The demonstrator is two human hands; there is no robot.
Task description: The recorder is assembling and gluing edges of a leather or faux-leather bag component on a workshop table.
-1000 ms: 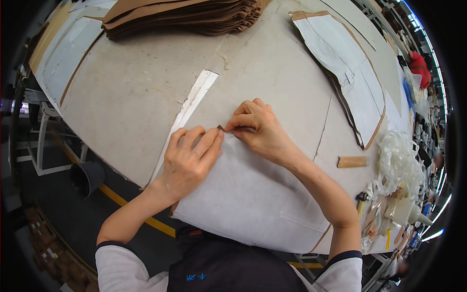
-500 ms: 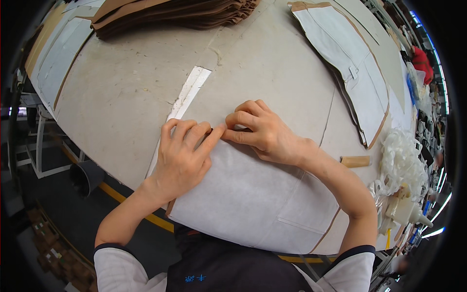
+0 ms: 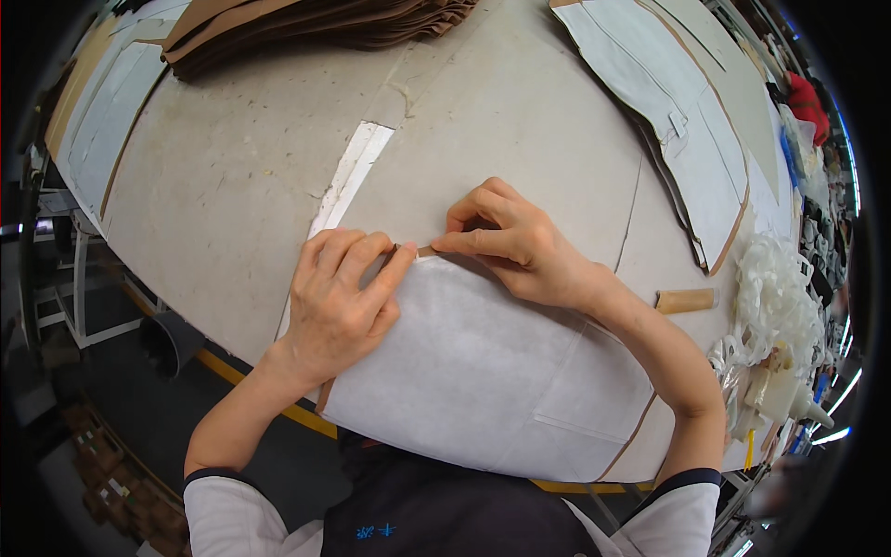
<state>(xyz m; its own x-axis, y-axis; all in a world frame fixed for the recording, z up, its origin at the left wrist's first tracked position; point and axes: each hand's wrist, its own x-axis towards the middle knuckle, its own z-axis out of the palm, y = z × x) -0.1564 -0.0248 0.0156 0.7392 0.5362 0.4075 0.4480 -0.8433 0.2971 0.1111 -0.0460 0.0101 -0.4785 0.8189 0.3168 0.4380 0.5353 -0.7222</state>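
Observation:
A white-backed panel with brown edges lies in front of me at the table's near edge. My left hand rests on its far left part, fingers bent and the index fingertip pressing the far edge. My right hand pinches the brown strip of that same edge between thumb and fingers, a little right of the left fingertip. A short stretch of brown edge shows between the hands. Beyond my left hand lies a white strip, flat on the table.
A stack of brown pieces lies at the far side. More white-backed panels lie at the left and far right. On the right are a tan cylinder, crumpled clear plastic and a whitish bottle. A dark bin stands below the table.
My right hand has shifted slightly right, away from the left fingertip, and more brown edge shows between them. The left hand stays on the panel.

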